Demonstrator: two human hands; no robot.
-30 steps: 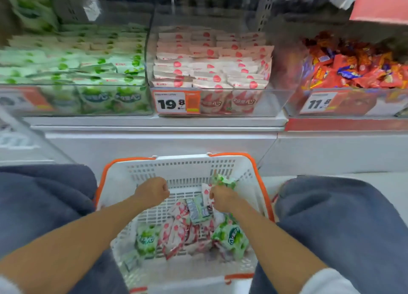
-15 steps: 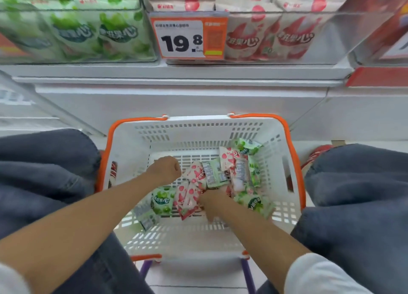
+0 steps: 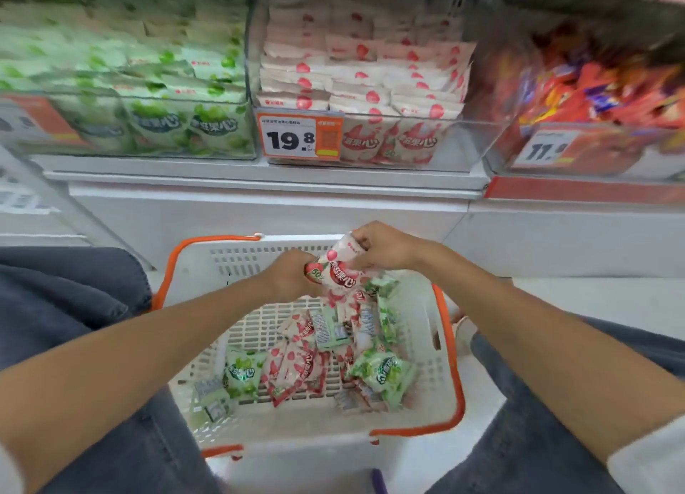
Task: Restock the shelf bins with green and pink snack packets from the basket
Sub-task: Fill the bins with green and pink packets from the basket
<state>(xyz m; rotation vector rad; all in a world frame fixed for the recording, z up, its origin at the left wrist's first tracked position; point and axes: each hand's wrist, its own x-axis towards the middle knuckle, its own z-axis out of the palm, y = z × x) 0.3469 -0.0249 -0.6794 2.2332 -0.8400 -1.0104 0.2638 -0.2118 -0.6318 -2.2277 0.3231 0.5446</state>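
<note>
Pink crinkled packet [image 3: 339,271] (glossy film): left hand [image 3: 289,276] and right hand [image 3: 385,245] grips both pinch it.

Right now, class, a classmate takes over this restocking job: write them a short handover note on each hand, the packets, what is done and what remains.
Left hand and right hand: each grips one end of a pink strawberry-print snack packet above the white slotted plastic basket with orange handles.
Shelf: clear bin of green packets on the left, clear bin of pink packets beside it, both well stocked.
Done: this packet is lifted out, not yet shelved.
Left: put it in the pink bin, then sort the loose green packets and loose pink packets lying in the basket.
</note>
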